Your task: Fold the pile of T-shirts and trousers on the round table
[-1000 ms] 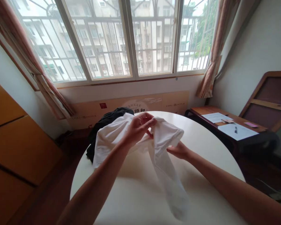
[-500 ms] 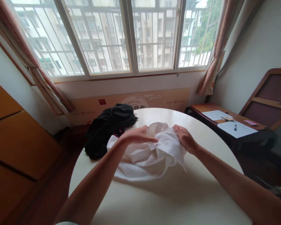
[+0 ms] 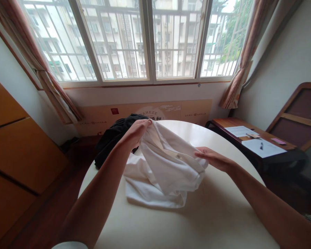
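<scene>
Relative to half a second earlier, the left hand (image 3: 138,130) is raised and farther from the right hand (image 3: 209,157), pinching a corner of the white garment (image 3: 162,169). The garment, previously bunched, now extends between both hands, exposing a small tag (image 3: 178,156) nearer the right hand. The left hand now overlaps the black garment (image 3: 114,133).

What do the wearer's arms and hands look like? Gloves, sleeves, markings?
Left hand and right hand: no gloves. Both forearms are bare, no watch or bracelet visible. A pale, curved sleeve edge shows low on the left arm; right sleeve unclear. No markings or cables seen.
</scene>
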### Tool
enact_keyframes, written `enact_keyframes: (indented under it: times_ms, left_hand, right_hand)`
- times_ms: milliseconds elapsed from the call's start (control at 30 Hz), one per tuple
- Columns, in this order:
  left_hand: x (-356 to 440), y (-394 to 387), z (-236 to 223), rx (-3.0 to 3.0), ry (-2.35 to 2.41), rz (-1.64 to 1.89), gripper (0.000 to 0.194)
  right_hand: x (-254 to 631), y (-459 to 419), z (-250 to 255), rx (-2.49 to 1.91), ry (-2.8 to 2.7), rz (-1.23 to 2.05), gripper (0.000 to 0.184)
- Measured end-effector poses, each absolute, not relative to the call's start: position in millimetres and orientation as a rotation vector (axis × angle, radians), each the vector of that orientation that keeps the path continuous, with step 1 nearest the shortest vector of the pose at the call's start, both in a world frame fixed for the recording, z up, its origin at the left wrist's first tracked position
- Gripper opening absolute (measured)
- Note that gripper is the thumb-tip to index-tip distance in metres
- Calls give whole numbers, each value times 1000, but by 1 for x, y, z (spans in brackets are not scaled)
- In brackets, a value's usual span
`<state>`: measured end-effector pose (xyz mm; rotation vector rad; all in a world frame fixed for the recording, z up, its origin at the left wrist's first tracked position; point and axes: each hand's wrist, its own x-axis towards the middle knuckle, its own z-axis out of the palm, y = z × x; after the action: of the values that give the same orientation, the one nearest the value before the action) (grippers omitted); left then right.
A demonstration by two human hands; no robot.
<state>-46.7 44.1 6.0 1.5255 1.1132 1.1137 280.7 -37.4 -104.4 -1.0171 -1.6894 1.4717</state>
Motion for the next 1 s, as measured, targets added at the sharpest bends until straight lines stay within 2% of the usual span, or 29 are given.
enact_keyframes:
  times_ms: [133,200,300,367,467,600,833,933,1000]
  left_hand:
    - [-62,23,26,1822,1168,1044,43]
    - [-61,19,28,1967,1191,1053,46]
    - [-57,27,22,2131,1327,1111,47]
    - [-57,37,14,2160,1452,1105,47]
    - [-64,50,4,2153,1535,1051,47]
    - [-78,56,2,2160,1579,1054,50]
    - [-93,54,17,2101,1495,987,51]
    - [-91,49,18,2036,1428,912,55]
    - [-91,41,19,1952,1376,726,53]
  right_hand:
    - [298,-37,-97,-1061,-1606,1483,63]
    - [305,-30,-96,-1121,-1474,1219,64]
    - [306,-20,-99,-1247,-1360,615,65]
    - [301,-20,-102,-1271,-1447,453,63]
    - [289,-29,-105,-1275,-1845,566,56]
    - [283,-40,-107,-1344,-2175,526,40]
    - [308,-30,-86,-1144,-1386,919,46]
    - [318,-42,-84,-1194,-1426,972,51]
    - [326,-61,-91,-1256,-1543,884,65]
